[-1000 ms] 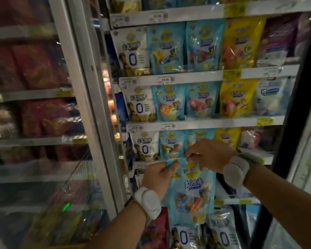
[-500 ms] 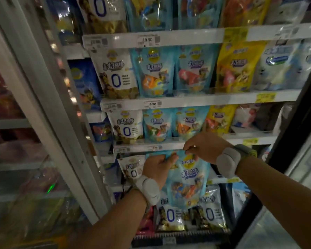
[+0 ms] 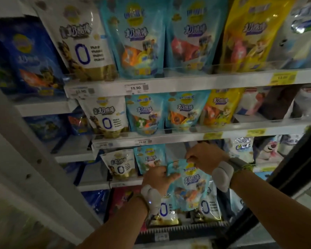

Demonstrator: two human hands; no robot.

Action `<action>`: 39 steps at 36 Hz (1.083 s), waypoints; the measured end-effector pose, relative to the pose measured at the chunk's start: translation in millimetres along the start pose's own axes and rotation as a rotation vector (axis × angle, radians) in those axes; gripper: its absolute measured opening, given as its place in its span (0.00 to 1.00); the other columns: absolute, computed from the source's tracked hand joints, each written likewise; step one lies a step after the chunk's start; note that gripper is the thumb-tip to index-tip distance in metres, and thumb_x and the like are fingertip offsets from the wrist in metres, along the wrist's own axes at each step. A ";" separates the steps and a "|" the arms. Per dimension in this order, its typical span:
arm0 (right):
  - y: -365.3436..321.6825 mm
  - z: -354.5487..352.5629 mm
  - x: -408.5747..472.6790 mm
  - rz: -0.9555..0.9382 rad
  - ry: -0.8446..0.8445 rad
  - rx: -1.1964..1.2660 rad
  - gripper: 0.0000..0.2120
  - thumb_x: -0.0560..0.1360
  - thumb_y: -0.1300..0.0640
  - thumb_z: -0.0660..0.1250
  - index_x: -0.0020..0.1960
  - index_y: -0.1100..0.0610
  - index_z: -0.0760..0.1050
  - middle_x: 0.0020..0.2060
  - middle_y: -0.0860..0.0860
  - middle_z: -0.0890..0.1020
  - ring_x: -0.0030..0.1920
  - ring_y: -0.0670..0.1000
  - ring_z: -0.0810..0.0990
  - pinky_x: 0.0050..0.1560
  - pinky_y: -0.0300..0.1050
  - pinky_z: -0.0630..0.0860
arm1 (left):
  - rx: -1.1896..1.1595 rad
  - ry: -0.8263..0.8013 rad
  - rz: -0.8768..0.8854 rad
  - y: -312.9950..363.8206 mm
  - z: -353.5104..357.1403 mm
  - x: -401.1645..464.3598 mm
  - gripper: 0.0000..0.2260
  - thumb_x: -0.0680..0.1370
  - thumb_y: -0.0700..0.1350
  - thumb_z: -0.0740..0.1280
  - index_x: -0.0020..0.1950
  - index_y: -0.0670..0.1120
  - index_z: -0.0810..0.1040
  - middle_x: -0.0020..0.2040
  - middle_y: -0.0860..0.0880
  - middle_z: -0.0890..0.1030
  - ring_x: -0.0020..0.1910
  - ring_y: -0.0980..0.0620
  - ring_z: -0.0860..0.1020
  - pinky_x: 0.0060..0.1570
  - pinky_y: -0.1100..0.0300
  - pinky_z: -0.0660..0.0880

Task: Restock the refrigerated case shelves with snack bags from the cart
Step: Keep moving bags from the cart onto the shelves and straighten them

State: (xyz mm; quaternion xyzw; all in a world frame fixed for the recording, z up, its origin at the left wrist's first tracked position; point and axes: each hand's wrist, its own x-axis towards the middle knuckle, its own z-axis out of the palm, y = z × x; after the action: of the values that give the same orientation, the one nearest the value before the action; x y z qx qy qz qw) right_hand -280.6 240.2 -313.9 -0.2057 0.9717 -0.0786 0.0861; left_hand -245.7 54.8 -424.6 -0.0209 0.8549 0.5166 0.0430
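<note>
Both hands grip one light-blue snack bag (image 3: 188, 187): left hand (image 3: 158, 178) pinching its left edge, right hand (image 3: 205, 159) pinching its top edge.

Both hands (image 3: 206, 157) apparently pinch blue bag (image 3: 188, 187).

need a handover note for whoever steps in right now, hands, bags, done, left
Left hand grips the left edge of the light blue snack bag.
Right hand pinches its top edge.
The bag hangs before the gap on the third shelf, right of the shelved blue bag; not seated yet.
Upper shelves look full.
Left: seat this bag in the gap and let go. The cart is out of view.
</note>
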 end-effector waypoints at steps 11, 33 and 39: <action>41.0 53.4 54.5 0.082 0.040 -0.043 0.13 0.83 0.53 0.58 0.63 0.45 0.77 0.61 0.46 0.80 0.56 0.52 0.79 0.55 0.47 0.78 | 0.048 -0.058 -0.097 -46.0 37.8 64.3 0.17 0.67 0.63 0.74 0.49 0.53 0.85 0.43 0.56 0.85 0.42 0.63 0.82 0.45 0.60 0.81; 94.9 130.2 118.6 0.167 0.384 0.188 0.10 0.81 0.54 0.62 0.56 0.53 0.81 0.53 0.51 0.81 0.48 0.60 0.80 0.40 0.53 0.76 | 0.110 0.045 -0.042 -80.8 72.6 163.3 0.12 0.78 0.57 0.69 0.48 0.49 0.85 0.33 0.52 0.80 0.33 0.55 0.77 0.33 0.62 0.68; 100.8 138.8 130.8 0.164 0.457 0.254 0.09 0.79 0.50 0.65 0.54 0.49 0.81 0.53 0.50 0.82 0.48 0.59 0.81 0.42 0.54 0.79 | 0.160 0.090 0.006 -83.6 65.8 176.2 0.13 0.78 0.55 0.69 0.47 0.47 0.87 0.37 0.46 0.84 0.33 0.53 0.76 0.32 0.64 0.65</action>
State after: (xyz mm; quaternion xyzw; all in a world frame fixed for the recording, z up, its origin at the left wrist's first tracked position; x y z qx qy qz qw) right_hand -409.5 260.9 -485.5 -0.0908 0.9616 -0.2370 -0.1043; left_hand -411.0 75.7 -545.5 -0.0382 0.8945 0.4453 0.0044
